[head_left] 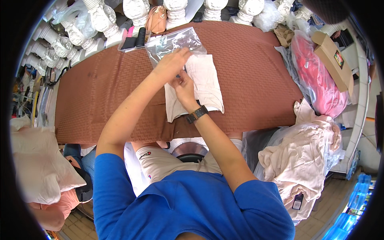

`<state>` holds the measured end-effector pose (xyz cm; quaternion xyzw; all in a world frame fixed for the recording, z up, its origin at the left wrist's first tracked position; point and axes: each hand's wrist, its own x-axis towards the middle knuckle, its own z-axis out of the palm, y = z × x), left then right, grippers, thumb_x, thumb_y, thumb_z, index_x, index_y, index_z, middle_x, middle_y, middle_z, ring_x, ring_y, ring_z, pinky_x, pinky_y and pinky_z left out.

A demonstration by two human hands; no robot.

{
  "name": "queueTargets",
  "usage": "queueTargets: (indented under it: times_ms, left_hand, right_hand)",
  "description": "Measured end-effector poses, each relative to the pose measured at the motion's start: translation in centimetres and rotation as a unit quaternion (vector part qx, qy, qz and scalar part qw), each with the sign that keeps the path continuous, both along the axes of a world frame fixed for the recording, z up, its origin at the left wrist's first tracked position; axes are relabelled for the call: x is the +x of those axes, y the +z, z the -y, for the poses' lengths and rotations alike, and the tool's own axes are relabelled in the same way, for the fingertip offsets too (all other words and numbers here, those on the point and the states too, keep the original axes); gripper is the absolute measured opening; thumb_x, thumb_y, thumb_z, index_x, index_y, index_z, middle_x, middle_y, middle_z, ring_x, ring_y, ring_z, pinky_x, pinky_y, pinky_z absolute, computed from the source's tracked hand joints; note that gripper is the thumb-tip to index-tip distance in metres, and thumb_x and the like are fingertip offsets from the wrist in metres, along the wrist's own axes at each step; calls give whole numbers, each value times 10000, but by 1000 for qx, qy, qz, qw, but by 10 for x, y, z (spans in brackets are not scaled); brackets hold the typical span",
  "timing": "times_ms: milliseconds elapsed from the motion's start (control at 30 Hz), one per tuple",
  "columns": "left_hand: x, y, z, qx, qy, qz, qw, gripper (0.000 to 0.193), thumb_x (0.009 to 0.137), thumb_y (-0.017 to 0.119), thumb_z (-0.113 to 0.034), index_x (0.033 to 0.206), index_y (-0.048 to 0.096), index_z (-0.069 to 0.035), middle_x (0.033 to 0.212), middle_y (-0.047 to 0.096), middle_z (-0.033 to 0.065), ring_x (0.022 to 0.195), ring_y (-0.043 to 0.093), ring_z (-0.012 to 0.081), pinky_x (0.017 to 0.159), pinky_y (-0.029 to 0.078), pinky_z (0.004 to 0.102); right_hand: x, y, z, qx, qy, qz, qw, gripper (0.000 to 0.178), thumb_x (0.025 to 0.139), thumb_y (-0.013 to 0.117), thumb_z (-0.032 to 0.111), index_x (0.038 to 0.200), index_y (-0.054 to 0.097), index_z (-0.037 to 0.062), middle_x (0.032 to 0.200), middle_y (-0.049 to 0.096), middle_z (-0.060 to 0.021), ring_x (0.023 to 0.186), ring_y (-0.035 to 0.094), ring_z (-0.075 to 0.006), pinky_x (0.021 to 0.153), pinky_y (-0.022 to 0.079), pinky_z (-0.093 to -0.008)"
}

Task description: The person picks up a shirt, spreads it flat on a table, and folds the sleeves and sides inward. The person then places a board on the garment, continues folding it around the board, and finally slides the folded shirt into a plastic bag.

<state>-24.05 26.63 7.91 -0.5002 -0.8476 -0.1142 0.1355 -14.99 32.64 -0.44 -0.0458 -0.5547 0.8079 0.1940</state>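
Observation:
A folded cream garment (208,84) lies on the brown textured tablecloth in front of me. Over its far left part, a clear plastic bag (194,38) is spread flat. My left hand (173,64) reaches across the garment's upper left at the bag's near edge, its fingers bent and closed; what they hold is hidden. Just below it, my right hand (184,89), with a dark watch (197,114) on the wrist, hovers over the garment with its fingers closed in a pinch. A small dark piece shows between the two hands, too small to name.
Brown cloth covers the table (248,80). White ornate balusters (136,14) line its far edge beside a tan pouch (157,19). At right are a cardboard box (332,60), a bagged pink bundle (310,72) and piled cream garments (296,152). Another person's arm (50,216) shows lower left.

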Motion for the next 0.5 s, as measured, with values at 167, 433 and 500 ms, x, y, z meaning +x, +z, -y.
queueTargets:
  times_ms: [167,433,500]
  left_hand:
    - [-31,0,27,118,37,68,990,598,752,512,153,1327,507,-9,1246,540,205,1121,549,432,915,477,467]
    - [-59,5,29,132,75,61,987,677,759,502,175,1401,440,-30,1363,483,182,1217,512,399,970,470,440]
    - [-62,4,26,128,82,32,988,715,754,502,179,1427,412,-46,1395,465,166,1217,514,391,971,476,431]
  right_hand:
    - [23,39,-27,228,-131,0,965,403,865,603,-12,1259,531,-64,1121,613,-192,890,633,-244,796,506,-360]
    - [-26,18,-130,556,-215,252,763,700,809,776,278,1338,446,-39,1221,513,-231,1183,466,-428,937,452,-522]
    - [-37,20,-133,609,-173,181,752,807,782,806,345,1371,405,-34,1265,495,-242,1200,465,-423,960,452,-522]
